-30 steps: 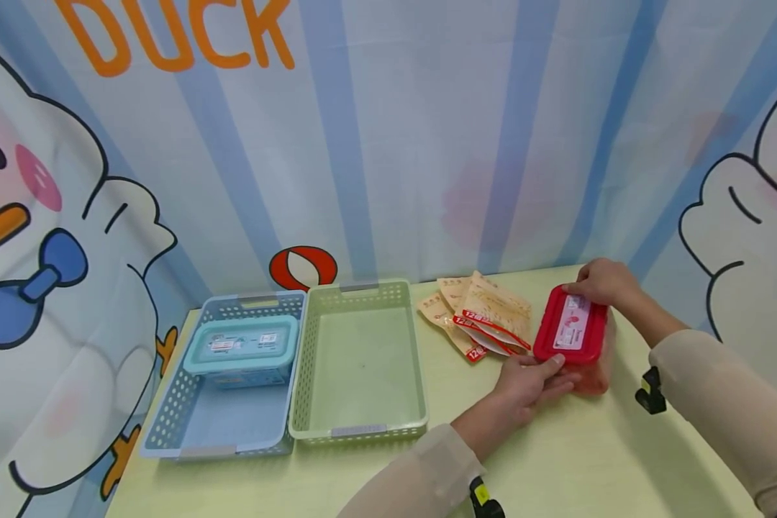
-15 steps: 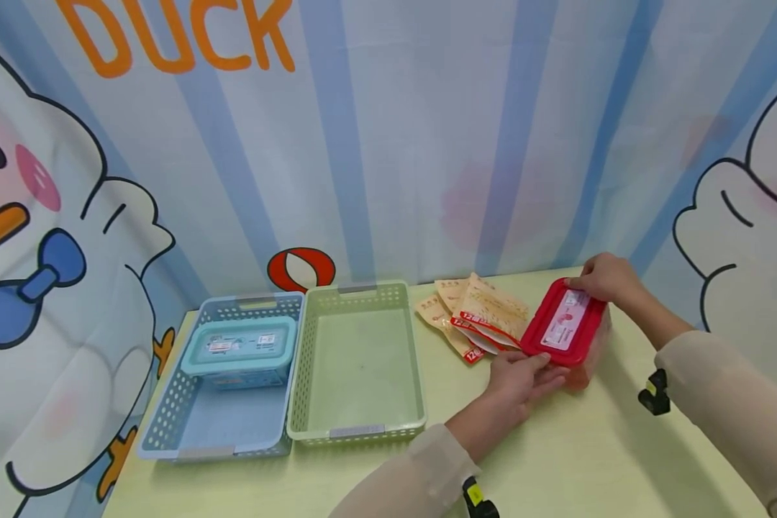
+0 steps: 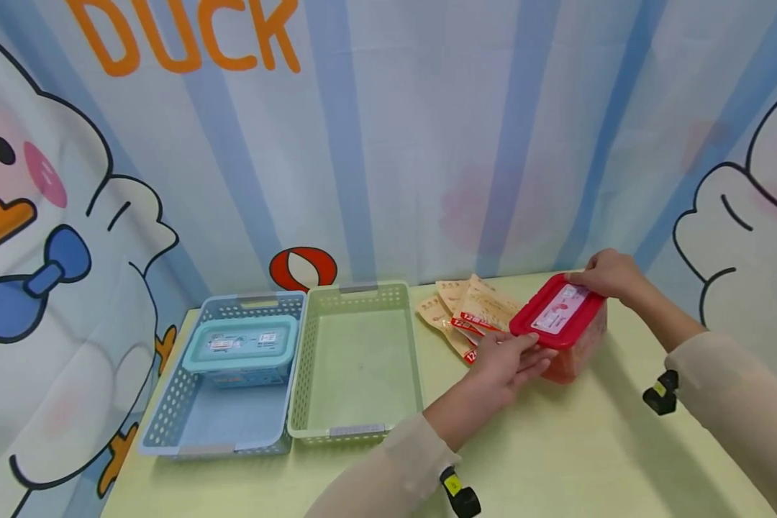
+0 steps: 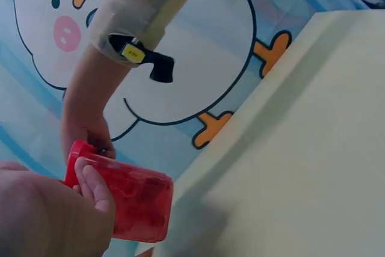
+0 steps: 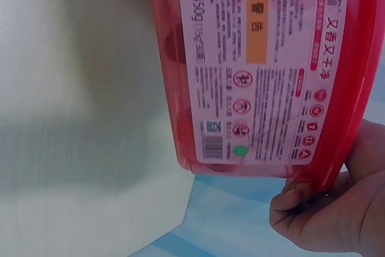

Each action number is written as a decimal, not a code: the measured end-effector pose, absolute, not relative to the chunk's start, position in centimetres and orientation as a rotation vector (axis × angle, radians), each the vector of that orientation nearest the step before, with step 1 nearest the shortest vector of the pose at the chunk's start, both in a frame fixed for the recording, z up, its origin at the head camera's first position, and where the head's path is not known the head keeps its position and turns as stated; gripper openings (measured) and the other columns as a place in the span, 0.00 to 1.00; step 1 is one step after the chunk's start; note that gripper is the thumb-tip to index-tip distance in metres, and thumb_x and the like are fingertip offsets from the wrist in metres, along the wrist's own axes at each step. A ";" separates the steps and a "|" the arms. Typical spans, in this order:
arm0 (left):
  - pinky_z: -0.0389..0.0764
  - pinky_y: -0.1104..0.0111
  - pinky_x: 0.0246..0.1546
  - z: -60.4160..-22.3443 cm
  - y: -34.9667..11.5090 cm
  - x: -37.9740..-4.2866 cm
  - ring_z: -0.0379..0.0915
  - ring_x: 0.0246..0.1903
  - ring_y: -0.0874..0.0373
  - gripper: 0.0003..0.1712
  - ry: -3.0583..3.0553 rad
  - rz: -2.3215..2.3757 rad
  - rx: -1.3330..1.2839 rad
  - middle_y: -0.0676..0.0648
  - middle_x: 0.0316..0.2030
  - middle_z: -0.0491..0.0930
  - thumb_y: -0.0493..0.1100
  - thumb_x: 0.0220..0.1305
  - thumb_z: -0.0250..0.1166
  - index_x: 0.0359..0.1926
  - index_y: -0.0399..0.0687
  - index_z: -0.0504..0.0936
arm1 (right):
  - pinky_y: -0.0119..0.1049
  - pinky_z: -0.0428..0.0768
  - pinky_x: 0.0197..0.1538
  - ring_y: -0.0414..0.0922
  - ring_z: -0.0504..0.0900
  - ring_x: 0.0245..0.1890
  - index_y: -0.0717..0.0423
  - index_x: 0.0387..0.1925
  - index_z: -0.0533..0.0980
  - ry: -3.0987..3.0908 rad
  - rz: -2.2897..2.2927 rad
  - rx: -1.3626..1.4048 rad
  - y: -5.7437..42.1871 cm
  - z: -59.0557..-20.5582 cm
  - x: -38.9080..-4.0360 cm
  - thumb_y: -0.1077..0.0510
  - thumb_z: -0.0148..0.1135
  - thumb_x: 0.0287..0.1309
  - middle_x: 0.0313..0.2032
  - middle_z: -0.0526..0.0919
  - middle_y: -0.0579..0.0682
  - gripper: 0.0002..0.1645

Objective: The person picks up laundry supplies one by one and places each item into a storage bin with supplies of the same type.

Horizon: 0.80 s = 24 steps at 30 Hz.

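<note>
Both hands hold a red-lidded clear plastic box [image 3: 558,314] with reddish contents, tilted, at the right side of the table. My left hand [image 3: 501,365] grips the lid's near left corner, thumb on top and fingers against the side. At the far right corner, my right hand [image 3: 611,275] pinches the lid's rim. In the right wrist view the box [image 5: 264,88] shows a printed side label, and the right hand's fingers [image 5: 295,203] curl at the lid edge. Seen from the left wrist, the box [image 4: 141,200] is off the tabletop with a shadow below.
Several beige pouches with red bands [image 3: 485,306] lie just behind the left hand. A green basket [image 3: 361,432] stands mid-table, beside a blue basket [image 3: 207,452] holding a teal lidded box [image 3: 242,345]. A printed curtain [image 3: 414,144] hangs behind the table [image 3: 557,460].
The box has moved left and slightly up in the head view, with both hands on it. The left hand has shifted left towards the pouches, covering part of them.
</note>
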State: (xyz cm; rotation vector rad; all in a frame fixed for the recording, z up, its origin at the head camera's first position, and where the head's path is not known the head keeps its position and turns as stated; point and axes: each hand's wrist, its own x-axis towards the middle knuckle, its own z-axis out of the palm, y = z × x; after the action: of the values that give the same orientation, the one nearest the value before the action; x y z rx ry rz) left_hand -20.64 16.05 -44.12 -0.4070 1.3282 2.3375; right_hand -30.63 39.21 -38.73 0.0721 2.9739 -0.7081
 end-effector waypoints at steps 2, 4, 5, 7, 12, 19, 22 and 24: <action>0.86 0.62 0.36 -43.5 15.3 -20.9 0.87 0.32 0.51 0.20 1.366 2.314 -0.362 0.41 0.36 0.84 0.42 0.61 0.71 0.47 0.44 0.70 | 0.43 0.83 0.30 0.50 0.80 0.27 0.72 0.38 0.74 2.964 -0.714 0.052 39.0 -38.3 -30.7 0.45 0.63 0.62 0.31 0.82 0.61 0.29; 0.86 0.62 0.36 -43.0 14.7 -21.2 0.87 0.32 0.50 0.19 1.392 2.293 -0.311 0.41 0.37 0.84 0.41 0.62 0.70 0.47 0.44 0.70 | 0.42 0.82 0.30 0.50 0.79 0.27 0.70 0.37 0.74 2.974 -0.716 0.026 38.7 -37.9 -30.7 0.45 0.63 0.62 0.30 0.81 0.60 0.27; 0.86 0.62 0.36 -42.8 14.4 -21.3 0.87 0.32 0.50 0.19 1.401 2.285 -0.290 0.41 0.37 0.84 0.41 0.62 0.70 0.47 0.44 0.69 | 0.41 0.81 0.29 0.50 0.79 0.27 0.69 0.36 0.74 2.985 -0.716 0.011 38.6 -37.7 -30.6 0.45 0.63 0.62 0.30 0.81 0.59 0.26; 0.86 0.62 0.36 -42.4 13.8 -21.5 0.87 0.33 0.50 0.20 1.417 2.269 -0.262 0.41 0.38 0.84 0.42 0.62 0.70 0.48 0.44 0.69 | 0.40 0.80 0.28 0.49 0.78 0.27 0.67 0.33 0.75 3.007 -0.724 -0.023 38.2 -37.2 -30.6 0.46 0.63 0.63 0.29 0.81 0.58 0.24; 0.85 0.62 0.38 -41.2 11.8 -21.9 0.87 0.33 0.50 0.21 1.496 2.230 -0.228 0.44 0.40 0.83 0.43 0.62 0.71 0.49 0.47 0.68 | 0.38 0.79 0.27 0.49 0.78 0.28 0.67 0.35 0.75 3.026 -0.744 -0.077 36.9 -35.6 -30.4 0.48 0.62 0.64 0.31 0.81 0.60 0.22; 0.85 0.63 0.41 -39.5 8.3 -23.0 0.87 0.35 0.50 0.20 1.572 2.147 -0.049 0.42 0.40 0.84 0.43 0.65 0.68 0.49 0.44 0.67 | 0.39 0.81 0.29 0.51 0.79 0.32 0.67 0.42 0.74 2.995 -0.804 -0.098 34.9 -34.0 -29.9 0.48 0.61 0.66 0.39 0.80 0.64 0.22; 0.85 0.63 0.41 -38.9 6.9 -23.5 0.87 0.34 0.50 0.18 1.605 2.110 0.023 0.41 0.39 0.86 0.42 0.66 0.67 0.48 0.43 0.67 | 0.39 0.81 0.30 0.51 0.79 0.32 0.66 0.42 0.74 2.991 -0.850 -0.101 34.2 -33.8 -29.7 0.48 0.61 0.66 0.39 0.79 0.63 0.21; 0.84 0.63 0.42 -38.3 6.0 -23.7 0.87 0.34 0.51 0.17 1.624 2.087 0.056 0.41 0.40 0.86 0.41 0.67 0.66 0.47 0.42 0.66 | 0.39 0.80 0.29 0.50 0.78 0.31 0.65 0.41 0.74 2.990 -0.876 -0.097 33.7 -33.8 -29.6 0.48 0.60 0.66 0.39 0.79 0.63 0.21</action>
State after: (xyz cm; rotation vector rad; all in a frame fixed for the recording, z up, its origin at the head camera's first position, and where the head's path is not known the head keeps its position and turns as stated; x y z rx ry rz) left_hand -23.71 5.97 -38.35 0.0556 1.6238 2.0870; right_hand -29.62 33.71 -33.82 -0.0970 2.9898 -0.8757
